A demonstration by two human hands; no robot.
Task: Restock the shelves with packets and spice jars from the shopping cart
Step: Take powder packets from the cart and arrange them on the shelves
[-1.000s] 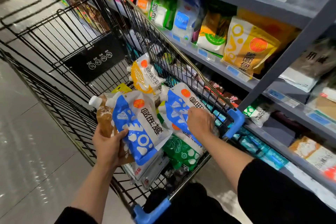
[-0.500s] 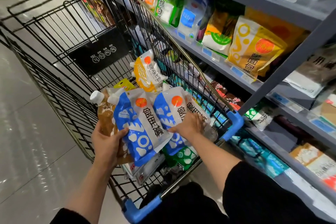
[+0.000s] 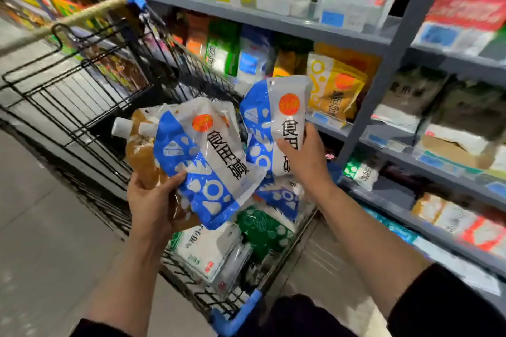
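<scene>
Left hand (image 3: 153, 200) grips a blue pouch (image 3: 208, 169) and brown pouch (image 3: 142, 156) above the cart (image 3: 90, 96); right hand (image 3: 306, 159) fingers pinch a second blue pouch (image 3: 273, 107) beside the shelves (image 3: 273, 23).

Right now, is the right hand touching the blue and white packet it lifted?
Touching. The head view shows the right hand holding the blue and white packet, its fingers curled round the packet's lower right edge, above the cart.

Right hand (image 3: 306, 161) lifted second pouch (image 3: 276, 117) — off the cart.
</scene>
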